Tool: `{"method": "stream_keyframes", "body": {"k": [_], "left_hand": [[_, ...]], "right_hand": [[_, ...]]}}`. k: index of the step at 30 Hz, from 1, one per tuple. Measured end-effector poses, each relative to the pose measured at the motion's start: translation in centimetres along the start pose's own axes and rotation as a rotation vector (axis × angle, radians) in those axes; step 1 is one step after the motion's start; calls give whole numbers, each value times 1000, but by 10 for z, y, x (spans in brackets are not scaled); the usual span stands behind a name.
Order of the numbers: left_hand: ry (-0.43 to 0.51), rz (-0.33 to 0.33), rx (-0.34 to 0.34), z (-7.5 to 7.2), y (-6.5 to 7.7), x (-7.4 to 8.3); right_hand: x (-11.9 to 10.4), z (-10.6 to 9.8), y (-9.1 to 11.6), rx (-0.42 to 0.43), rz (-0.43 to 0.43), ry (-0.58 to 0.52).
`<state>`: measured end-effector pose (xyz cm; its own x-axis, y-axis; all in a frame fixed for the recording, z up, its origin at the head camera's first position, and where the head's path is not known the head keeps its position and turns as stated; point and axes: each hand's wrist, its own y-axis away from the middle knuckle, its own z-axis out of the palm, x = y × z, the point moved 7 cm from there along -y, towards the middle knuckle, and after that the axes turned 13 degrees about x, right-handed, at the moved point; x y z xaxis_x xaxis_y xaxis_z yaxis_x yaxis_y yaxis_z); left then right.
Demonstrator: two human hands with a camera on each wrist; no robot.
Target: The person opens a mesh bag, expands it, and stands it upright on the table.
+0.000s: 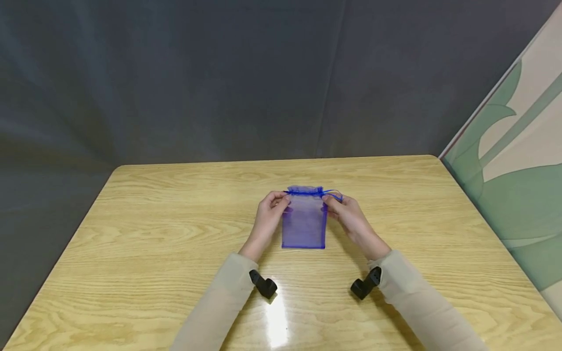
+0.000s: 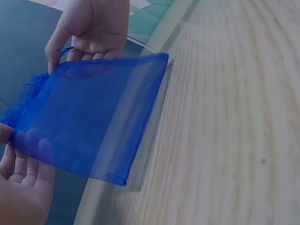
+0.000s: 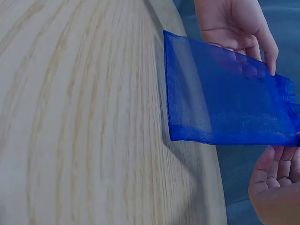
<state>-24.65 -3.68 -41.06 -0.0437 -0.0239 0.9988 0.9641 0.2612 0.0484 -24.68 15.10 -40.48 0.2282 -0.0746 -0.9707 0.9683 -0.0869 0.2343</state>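
1. Pinching the blue organza drawstring pouch (image 1: 304, 224) by its left edge, my left hand (image 1: 269, 213) has fingers showing through the mesh.
2. My right hand (image 1: 348, 214) has its fingers pinching the right edge, beside the looped drawstring (image 1: 305, 193).
3. On my feed, the pouch is held over the wooden table (image 1: 175, 243), gathered mouth facing away.

- I have a wooden table (image 1: 149, 253) on my feed, light yellow-brown with wavy grain and rounded far corners.
- Beyond its far edge I see a dark blue-grey cloth (image 1: 246, 83), which also runs down the left side.
- To the right I make out a pale panel (image 1: 522, 204) with large green leaf shapes.
- Near the middle of the table's near side, I get a white glare (image 1: 277, 321).
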Motion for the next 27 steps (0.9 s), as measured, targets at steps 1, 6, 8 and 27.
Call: {"method": "stream_keyframes", "body": {"k": [1,6,8,27], "left_hand": [[4,-2,3,-1,0,0],[20,0,6,-3,-1,2],[12,7,5,-3,-1,3],[91,-3,57,-3,2,-2]], "right_hand": [[0,0,0,0,-1,2],[-1,1,-1,7,-17,8],[-1,2,-2,11,-20,13],[2,3,0,73,-14,9]]}}
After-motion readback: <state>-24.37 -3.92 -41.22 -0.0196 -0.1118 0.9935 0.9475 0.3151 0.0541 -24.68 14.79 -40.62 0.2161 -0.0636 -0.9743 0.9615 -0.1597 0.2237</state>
